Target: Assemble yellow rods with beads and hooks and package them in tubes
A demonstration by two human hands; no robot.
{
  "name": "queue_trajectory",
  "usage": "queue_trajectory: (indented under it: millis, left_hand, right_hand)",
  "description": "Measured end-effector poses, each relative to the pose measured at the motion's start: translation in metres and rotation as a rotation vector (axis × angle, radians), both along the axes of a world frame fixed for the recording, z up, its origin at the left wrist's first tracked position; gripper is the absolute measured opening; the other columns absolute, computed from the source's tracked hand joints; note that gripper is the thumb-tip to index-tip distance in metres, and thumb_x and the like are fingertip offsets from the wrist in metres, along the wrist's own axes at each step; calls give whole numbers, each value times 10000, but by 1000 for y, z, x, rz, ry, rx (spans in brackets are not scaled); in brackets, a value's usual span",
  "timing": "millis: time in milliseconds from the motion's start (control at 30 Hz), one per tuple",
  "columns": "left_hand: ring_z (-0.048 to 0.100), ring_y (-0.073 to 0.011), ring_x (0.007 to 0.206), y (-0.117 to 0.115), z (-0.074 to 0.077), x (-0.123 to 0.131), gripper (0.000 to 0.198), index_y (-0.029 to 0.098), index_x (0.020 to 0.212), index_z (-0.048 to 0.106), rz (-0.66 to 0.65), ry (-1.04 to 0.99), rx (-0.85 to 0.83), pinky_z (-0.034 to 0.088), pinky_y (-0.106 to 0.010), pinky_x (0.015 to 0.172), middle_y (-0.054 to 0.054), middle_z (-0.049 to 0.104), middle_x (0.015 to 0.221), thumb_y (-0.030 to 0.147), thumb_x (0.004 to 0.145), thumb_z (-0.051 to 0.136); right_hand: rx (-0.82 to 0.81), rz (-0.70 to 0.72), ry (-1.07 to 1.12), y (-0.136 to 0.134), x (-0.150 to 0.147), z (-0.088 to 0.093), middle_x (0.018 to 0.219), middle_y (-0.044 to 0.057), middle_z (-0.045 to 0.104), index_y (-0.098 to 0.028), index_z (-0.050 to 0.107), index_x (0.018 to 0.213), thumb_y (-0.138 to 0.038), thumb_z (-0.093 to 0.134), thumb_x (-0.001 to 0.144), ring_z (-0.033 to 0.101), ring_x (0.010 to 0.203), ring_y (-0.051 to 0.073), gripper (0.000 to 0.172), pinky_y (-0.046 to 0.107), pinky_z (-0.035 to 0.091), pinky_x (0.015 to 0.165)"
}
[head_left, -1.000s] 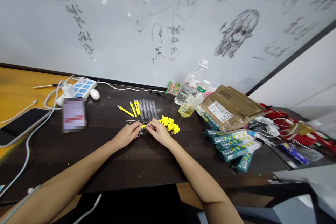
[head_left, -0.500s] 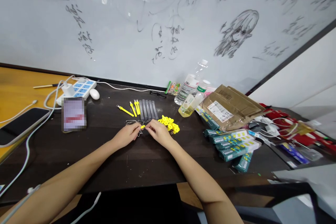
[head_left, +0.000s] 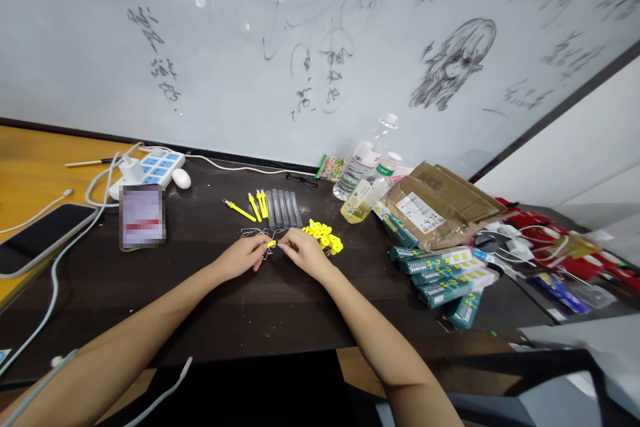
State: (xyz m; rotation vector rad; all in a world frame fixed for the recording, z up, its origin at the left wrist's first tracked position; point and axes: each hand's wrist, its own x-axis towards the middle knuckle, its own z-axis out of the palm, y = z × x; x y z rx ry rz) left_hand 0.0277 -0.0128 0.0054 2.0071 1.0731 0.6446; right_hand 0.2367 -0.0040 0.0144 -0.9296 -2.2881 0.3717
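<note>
My left hand (head_left: 244, 256) and my right hand (head_left: 304, 253) meet over the dark table (head_left: 210, 300), both pinched on a small yellow piece with thin wire (head_left: 271, 243) between their fingertips. Thin wire loops (head_left: 251, 234) lie just behind the left hand. A heap of small yellow caps (head_left: 324, 236) sits right behind the right hand. Farther back lie several clear tubes (head_left: 283, 208) side by side, and a few finished yellow-handled pins (head_left: 251, 207) to their left.
A power strip (head_left: 155, 169), white mouse (head_left: 181, 178), a card (head_left: 142, 216) and a phone (head_left: 37, 237) lie at left with cables. Bottles (head_left: 364, 180), a cardboard box (head_left: 435, 203), green packets (head_left: 447, 277) and red items (head_left: 555, 240) crowd the right. A whiteboard stands behind.
Nothing has visibly changed in the hands; they stay pinched on the yellow piece. The view has shifted very slightly.
</note>
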Motion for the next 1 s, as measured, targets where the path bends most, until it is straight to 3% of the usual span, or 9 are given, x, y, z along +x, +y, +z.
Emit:
queue_trajectory:
  millis: [233,567,767,1000]
  left_hand:
    - [502,-135,550,-4,6,2,288,195,775,532,21,-10,36,367,-244,605,47,521,527,373,907,347]
    - [474,-122,516,-5,7,2,285,197,897,555,17,5,25,356,-232,588,63,510,520,408,914,364]
    - [482,-126,520,-1,1,3,327,182,830,562,-6,-28,-16,356,-231,574,47,533,515,425,911,359]
    - [520,-136,547,-3,6,3,292,193,778,528,-6,-6,-18,390,-246,637,46,556,519,387,907,351]
  right_hand:
    - [-151,4,79,0,-1,0,702,3,533,-188,607,790,-294,542,874,473,639,127,150,247,377,616]
    - [-240,6,126,1,0,-3,701,-5,553,-187,611,802,-326,562,860,473,608,114,158,236,379,584]
    - [-144,-3,36,1,0,0,695,-5,539,-191,599,799,-301,564,867,481,629,124,134,242,375,612]
    - [35,43,-115,0,3,5,735,23,561,-199,562,794,-316,527,898,502,720,155,160,259,381,674]
